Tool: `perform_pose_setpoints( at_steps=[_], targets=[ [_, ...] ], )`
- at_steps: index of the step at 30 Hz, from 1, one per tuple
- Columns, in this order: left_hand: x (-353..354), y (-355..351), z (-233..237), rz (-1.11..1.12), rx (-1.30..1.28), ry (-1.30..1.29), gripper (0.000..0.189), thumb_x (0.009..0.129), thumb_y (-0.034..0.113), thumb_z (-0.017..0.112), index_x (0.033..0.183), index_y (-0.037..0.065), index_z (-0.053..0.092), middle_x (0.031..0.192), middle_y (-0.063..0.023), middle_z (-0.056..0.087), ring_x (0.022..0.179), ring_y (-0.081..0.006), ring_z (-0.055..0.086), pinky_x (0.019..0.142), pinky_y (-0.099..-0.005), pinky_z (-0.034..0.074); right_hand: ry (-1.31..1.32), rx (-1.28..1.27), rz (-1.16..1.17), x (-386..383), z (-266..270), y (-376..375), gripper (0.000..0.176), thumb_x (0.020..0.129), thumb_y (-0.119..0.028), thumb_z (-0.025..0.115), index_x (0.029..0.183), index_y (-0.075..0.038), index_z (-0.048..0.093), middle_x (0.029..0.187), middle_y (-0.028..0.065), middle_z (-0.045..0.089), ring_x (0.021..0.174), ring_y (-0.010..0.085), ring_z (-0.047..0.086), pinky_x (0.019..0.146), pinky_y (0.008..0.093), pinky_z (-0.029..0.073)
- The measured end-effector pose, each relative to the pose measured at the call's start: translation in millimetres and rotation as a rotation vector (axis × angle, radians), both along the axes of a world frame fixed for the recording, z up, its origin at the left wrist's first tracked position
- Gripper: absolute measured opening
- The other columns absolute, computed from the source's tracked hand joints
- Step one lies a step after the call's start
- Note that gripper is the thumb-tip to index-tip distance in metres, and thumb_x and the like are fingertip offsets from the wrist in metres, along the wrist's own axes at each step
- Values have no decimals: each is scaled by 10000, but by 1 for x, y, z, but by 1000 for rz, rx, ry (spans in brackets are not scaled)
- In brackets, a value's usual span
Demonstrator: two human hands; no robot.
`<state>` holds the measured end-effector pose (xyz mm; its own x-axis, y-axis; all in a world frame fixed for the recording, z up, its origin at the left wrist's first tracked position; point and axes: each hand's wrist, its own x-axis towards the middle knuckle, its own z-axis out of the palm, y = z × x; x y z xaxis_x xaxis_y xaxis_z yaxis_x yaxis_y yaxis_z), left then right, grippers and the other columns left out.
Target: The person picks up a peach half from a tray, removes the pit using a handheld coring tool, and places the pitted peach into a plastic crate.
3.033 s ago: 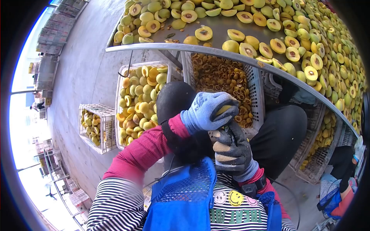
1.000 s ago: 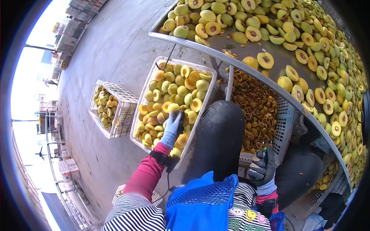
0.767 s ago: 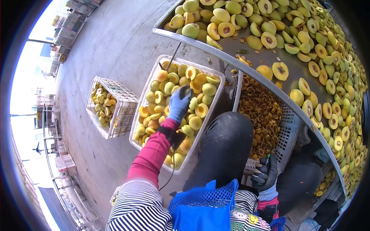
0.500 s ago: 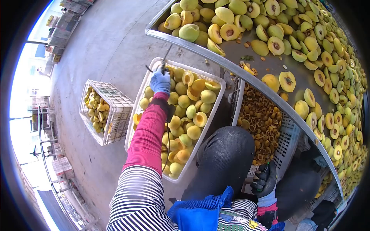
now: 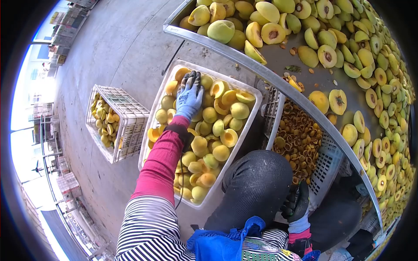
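Observation:
My left hand (image 5: 190, 96), in a blue glove with dark fingertips, lies on the yellow peach halves (image 5: 209, 114) in a white crate (image 5: 257, 102). Its fingers are stretched out over the fruit near the crate's far end, with nothing gripped. A dark cord runs down from the left wrist. Low on the right, beside my knee, is my right hand (image 5: 297, 206) in a black-palmed glove. Its fingers look curled in; whatever may be inside them is hidden. Brown peach pit pieces (image 5: 296, 139) fill a basket (image 5: 324, 163) just beyond that hand.
A metal-edged table (image 5: 248, 65) heaped with halved peaches (image 5: 365, 58) curves along the right. Left of the white crate, a smaller crate (image 5: 130, 113) of fruit stands on the concrete floor (image 5: 117, 35). A thin dark strip (image 5: 173, 57) shows on the floor beyond the white crate.
Half a second ago my left hand held a thin dark tool at the crate's far edge. Now it has let go and come down flat on the peaches.

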<state>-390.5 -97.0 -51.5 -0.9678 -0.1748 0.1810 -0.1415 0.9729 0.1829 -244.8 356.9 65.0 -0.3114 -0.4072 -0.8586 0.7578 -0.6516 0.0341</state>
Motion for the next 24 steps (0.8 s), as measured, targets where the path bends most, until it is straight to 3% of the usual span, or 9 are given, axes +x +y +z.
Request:
perform_pose_setpoints(
  at_steps=[3, 5, 8, 12, 16, 18, 21, 23, 24],
  targets=[
    [-10, -14, 3, -13, 35, -166, 524, 871, 317, 507, 1355, 128, 435, 1423, -116, 353, 1329, -291, 290, 1091, -386, 238, 58, 90, 41, -3, 5, -7, 341, 887, -536, 506, 785, -215, 561, 480, -92, 282, 341, 50, 221, 320, 205, 166],
    [-8, -32, 2, -153, 264, 2, 494, 848, 277, 542, 1299, 81, 492, 1345, -151, 451, 1284, -316, 362, 1074, -380, 279, 46, -6, -5, 1, 2, 0, 337, 887, -531, 510, 788, -213, 561, 477, -94, 280, 342, 49, 223, 320, 207, 171],
    [8, -13, 36, 254, 560, 189, 368, 894, 232, 523, 1188, 20, 586, 1178, -197, 582, 1135, -288, 533, 1001, -365, 378, 62, -1, -5, 6, 10, 14, 326, 887, -524, 518, 791, -216, 562, 478, -97, 269, 348, 49, 221, 324, 210, 177],
    [36, 25, 15, 22, -226, -63, 605, 886, 408, 495, 1381, 83, 374, 1428, -132, 351, 1328, -308, 299, 1078, -422, 248, 68, 182, -4, 10, 4, 23, 324, 882, -526, 527, 789, -217, 562, 483, -97, 252, 354, 49, 213, 331, 207, 178],
    [28, 10, 11, 42, -115, -209, 651, 872, 493, 456, 1387, 103, 377, 1470, -76, 303, 1361, -285, 246, 1103, -422, 194, 74, -56, -34, 7, 0, 20, 346, 868, -540, 539, 796, -203, 558, 505, -85, 369, 361, 51, 302, 339, 204, 249],
    [17, 5, 29, 25, -90, -431, 691, 872, 537, 412, 1401, 96, 350, 1474, -105, 288, 1367, -294, 231, 1117, -424, 163, 77, 75, -17, 6, 16, 10, 341, 875, -536, 530, 816, -202, 565, 489, -91, 323, 358, 53, 275, 343, 207, 235],
    [-1, 32, 77, 117, 140, 2, 458, 871, 395, 531, 1154, 41, 595, 1199, -173, 564, 1130, -343, 514, 960, -394, 401, 77, 251, 20, 8, 49, 10, 361, 876, -537, 528, 870, -180, 587, 492, -84, 357, 363, 57, 320, 347, 218, 280],
    [-8, 87, 133, 145, 302, 292, 280, 870, 255, 580, 1000, 17, 651, 975, -158, 634, 929, -343, 590, 807, -388, 469, 232, 444, 160, 14, 61, 19, 404, 878, -533, 526, 928, -136, 587, 556, -49, 456, 399, 68, 417, 368, 228, 361],
    [-10, 126, 164, -16, 289, 421, 228, 872, 203, 592, 999, 22, 649, 913, -150, 626, 846, -316, 598, 738, -389, 472, 330, 436, 181, 17, 62, 25, 451, 890, -519, 514, 1016, -91, 577, 624, -10, 514, 448, 89, 490, 400, 237, 417]
  ],
)
